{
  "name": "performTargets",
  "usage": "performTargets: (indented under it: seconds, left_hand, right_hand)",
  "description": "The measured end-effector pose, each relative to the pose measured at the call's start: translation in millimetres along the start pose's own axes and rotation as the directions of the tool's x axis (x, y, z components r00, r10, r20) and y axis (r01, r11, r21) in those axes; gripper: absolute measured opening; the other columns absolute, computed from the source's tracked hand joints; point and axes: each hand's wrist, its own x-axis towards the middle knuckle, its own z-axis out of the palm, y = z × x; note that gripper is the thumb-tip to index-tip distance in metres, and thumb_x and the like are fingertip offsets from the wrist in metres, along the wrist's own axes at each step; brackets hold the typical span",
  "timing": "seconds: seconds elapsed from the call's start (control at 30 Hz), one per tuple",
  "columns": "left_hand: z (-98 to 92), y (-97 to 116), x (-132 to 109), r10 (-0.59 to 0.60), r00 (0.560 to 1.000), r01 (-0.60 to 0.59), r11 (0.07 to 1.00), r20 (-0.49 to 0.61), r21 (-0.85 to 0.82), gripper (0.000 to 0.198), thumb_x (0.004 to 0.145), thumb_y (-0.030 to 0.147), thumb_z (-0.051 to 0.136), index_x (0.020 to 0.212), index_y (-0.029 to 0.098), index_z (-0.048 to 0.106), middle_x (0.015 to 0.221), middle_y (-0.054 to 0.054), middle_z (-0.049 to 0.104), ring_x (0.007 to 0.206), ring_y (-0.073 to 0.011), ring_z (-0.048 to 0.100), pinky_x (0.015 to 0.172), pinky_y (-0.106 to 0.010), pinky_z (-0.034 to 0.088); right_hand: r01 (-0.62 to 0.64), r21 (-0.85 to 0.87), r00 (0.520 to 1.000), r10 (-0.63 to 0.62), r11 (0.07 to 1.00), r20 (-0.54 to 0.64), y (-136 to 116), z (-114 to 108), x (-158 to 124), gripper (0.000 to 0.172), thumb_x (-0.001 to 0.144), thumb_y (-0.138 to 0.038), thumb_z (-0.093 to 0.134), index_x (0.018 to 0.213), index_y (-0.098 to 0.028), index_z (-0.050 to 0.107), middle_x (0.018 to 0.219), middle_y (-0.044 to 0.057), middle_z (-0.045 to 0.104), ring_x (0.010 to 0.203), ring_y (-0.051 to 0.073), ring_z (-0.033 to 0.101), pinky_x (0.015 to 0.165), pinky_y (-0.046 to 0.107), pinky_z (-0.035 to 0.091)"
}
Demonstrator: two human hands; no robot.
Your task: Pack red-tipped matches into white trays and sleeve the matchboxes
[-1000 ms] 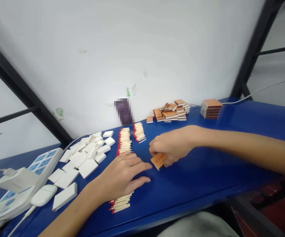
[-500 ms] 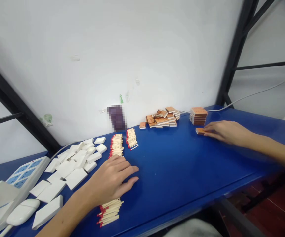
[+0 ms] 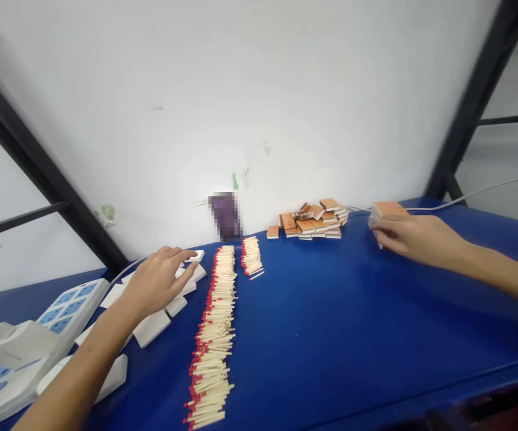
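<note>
My left hand [image 3: 157,281] hovers over the heap of small flat white boxes [image 3: 151,328] on the left, its fingers apart and holding nothing. Part of the heap is hidden under that hand and forearm. At the right, my right hand [image 3: 420,236] is closed at the front of a stack of orange matchboxes [image 3: 388,206], on a matchbox whose whitish edge shows below the fingertips. The hand covers most of that box and the stack's lower part. A long row of red-tipped matches [image 3: 218,335] lies between the hands, with a shorter row [image 3: 251,257] beside its far end.
Against the wall lies a loose pile of matchboxes [image 3: 319,221], with a single matchbox [image 3: 272,232] at its left. A white power strip [image 3: 67,311] with a plugged-in adapter [image 3: 20,344] sits at the left. The blue tabletop [image 3: 321,335] stretches between black metal posts.
My left hand has moved left, off the match row and over the white boxes. My right hand has brought the matchbox up against the front of the stack. The view has shifted somewhat.
</note>
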Motion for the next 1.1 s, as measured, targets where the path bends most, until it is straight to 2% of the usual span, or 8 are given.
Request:
performTargets:
  seconds: [0.1,0.2,0.33,0.47,0.63,0.8,0.97,1.1]
  left_hand:
    - [8.6,-28.1,8.7,-0.055,0.995,0.055,0.998,0.079,0.008,0.054,0.098,0.054,0.033,0.109,0.018,0.072,0.105,-0.012,0.075,0.101,-0.0318,0.067,0.087,-0.042,0.052]
    - [16.7,-39.3,15.0,-0.057,0.987,0.058,0.998,0.151,-0.002,0.056,0.097,0.057,0.033,0.110,0.019,0.072,0.107,-0.011,0.075,0.104,-0.0312,0.067,0.089,-0.042,0.052]
    - [24.2,-31.1,13.4,-0.020,0.981,0.023,1.000,0.194,-0.013,0.054,0.098,0.054,0.033,0.117,0.021,0.070,0.120,-0.011,0.070,0.113,-0.0305,0.063,0.099,-0.043,0.048]
    - [31.6,-16.6,4.2,-0.006,0.982,0.004,1.000,0.189,0.009,0.045,0.099,0.047,0.037,0.115,0.022,0.071,0.120,-0.011,0.070,0.109,-0.0304,0.064,0.096,-0.044,0.048]
    - [39.5,-13.2,-0.8,-0.013,0.991,0.008,0.999,0.133,0.031,0.035,0.095,0.043,0.049,0.113,0.022,0.070,0.114,-0.011,0.073,0.105,-0.0322,0.067,0.090,-0.047,0.049]
    - [39.7,-15.7,2.2,0.023,0.997,-0.023,1.000,0.075,-0.006,0.029,0.095,0.036,0.049,0.086,0.023,0.073,0.094,-0.006,0.077,0.090,-0.0258,0.070,0.086,-0.040,0.050]
    - [28.9,-15.1,3.6,0.023,0.999,-0.025,0.998,-0.038,-0.058,0.023,0.097,0.035,0.051,0.097,0.023,0.071,0.105,-0.006,0.075,0.098,-0.0252,0.068,0.089,-0.038,0.049]
    - [20.5,-14.3,-4.3,-0.012,0.991,0.002,0.997,-0.136,-0.073,0.015,0.096,0.025,0.054,0.099,0.021,0.069,0.112,-0.009,0.071,0.103,-0.0268,0.065,0.090,-0.041,0.049]
  right_hand:
    - [0.226,0.079,0.965,-0.234,0.971,0.116,-32.0,7.7,26.6,0.021,0.093,-0.026,0.052,0.097,-0.021,0.072,0.095,0.006,0.074,0.081,0.018,0.067,0.071,0.028,0.044]
    - [0.348,0.129,0.901,-0.369,0.929,0.226,-74.7,18.8,55.6,0.025,0.096,-0.026,0.046,0.100,-0.019,0.070,0.098,0.008,0.071,0.085,0.020,0.066,0.075,0.029,0.045]
    - [0.337,0.162,0.872,-0.373,0.927,0.318,-130.5,39.0,93.6,0.027,0.096,-0.027,0.048,0.112,-0.017,0.066,0.114,0.013,0.067,0.093,0.024,0.067,0.073,0.030,0.048]
    - [0.316,0.163,0.858,-0.355,0.935,0.371,-166.4,62.5,123.6,0.032,0.093,-0.020,0.049,0.121,-0.009,0.061,0.116,0.020,0.065,0.092,0.027,0.068,0.073,0.033,0.050]
    - [0.333,0.152,0.840,-0.366,0.930,0.400,-184.1,78.1,142.3,0.027,0.094,-0.017,0.047,0.113,-0.006,0.062,0.108,0.023,0.067,0.097,0.031,0.068,0.079,0.037,0.052]
    - [0.401,0.137,0.826,-0.422,0.906,0.374,-189.2,72.7,128.5,0.026,0.095,-0.016,0.046,0.116,-0.009,0.060,0.105,0.019,0.066,0.086,0.028,0.070,0.070,0.036,0.054]
    - [0.485,0.102,0.801,-0.488,0.869,0.347,-189.2,67.3,101.2,0.024,0.093,-0.011,0.046,0.111,-0.010,0.062,0.118,0.022,0.061,0.098,0.028,0.067,0.064,0.030,0.055]
    - [0.557,0.104,0.761,-0.557,0.824,0.334,-181.3,65.5,86.5,0.028,0.092,-0.007,0.043,0.111,-0.012,0.064,0.122,0.019,0.062,0.089,0.025,0.069,0.058,0.029,0.055]
